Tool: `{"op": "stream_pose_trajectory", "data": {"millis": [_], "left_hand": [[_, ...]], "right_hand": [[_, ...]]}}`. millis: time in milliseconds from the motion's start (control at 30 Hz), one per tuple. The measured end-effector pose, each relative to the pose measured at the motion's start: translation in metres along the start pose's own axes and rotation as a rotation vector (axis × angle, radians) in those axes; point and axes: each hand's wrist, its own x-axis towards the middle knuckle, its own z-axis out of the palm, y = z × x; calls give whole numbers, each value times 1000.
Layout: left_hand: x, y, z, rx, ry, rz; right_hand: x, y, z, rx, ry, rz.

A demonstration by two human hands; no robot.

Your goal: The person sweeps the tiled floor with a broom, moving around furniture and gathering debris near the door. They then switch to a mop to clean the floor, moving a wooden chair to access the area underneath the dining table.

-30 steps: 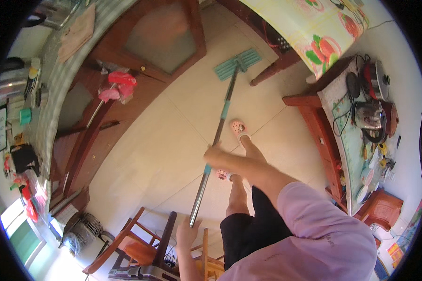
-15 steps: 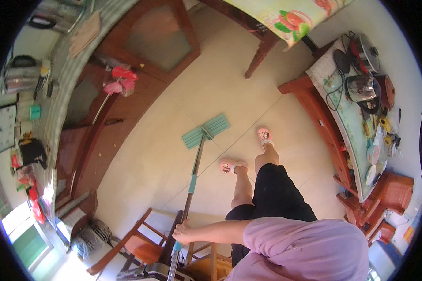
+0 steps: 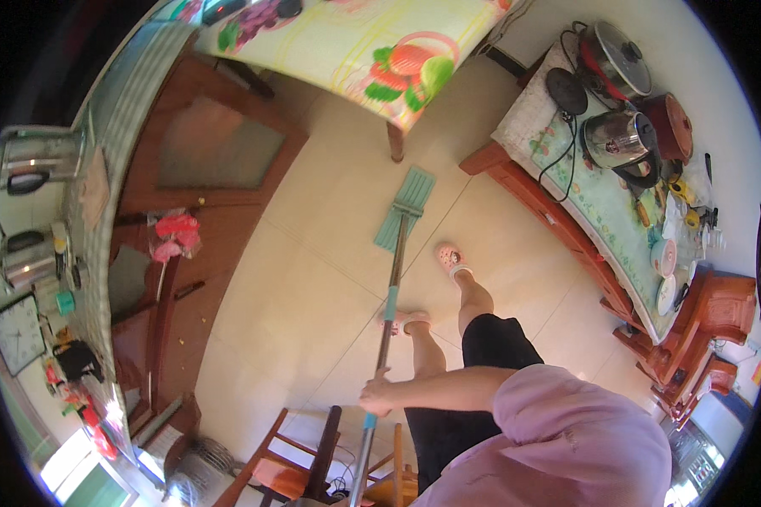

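Observation:
My right hand (image 3: pixel 380 395) is wrapped around the metal handle of a flat mop (image 3: pixel 389 325), the bare arm reaching leftward across my body. The handle has teal joints and slants up to a ridged, teal rectangular mop head (image 3: pixel 404 208), which lies on the floor ahead of my feet. Its long side runs steeply, tilted a little right. The handle's near end leaves the picture at the lower edge. My left hand is out of sight. My pink clogs (image 3: pixel 452 258) are on the tiles just right of the mop.
Brown cabinets (image 3: pixel 220 144) with a counter line the left. Ahead stands a table with a fruit-print cloth (image 3: pixel 338 63). To the right, a wooden table (image 3: pixel 537 211) holds a kettle (image 3: pixel 610 139), pots and dishes. Wooden chairs (image 3: pixel 283 456) stand at lower left, close to the handle.
The mop head has moved right and farther away, turning from nearly crosswise to steep. My right hand, still gripping the handle, has moved right and up. The view has shifted too.

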Motion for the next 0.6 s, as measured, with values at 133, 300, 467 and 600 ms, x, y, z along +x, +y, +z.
{"op": "stream_pose_trajectory", "data": {"millis": [133,300,467,600], "left_hand": [[52,28,86,-290,-20,0],[137,126,158,-114,-204,149],[196,290,229,-98,-246,393],[221,353,271,-200,-270,395]], "right_hand": [[-73,85,-25,-173,-87,85],[-129,224,-56,-165,175,154],[-147,401,-82,-587,421,564],[-171,457,-135,-466,155,739]]}}
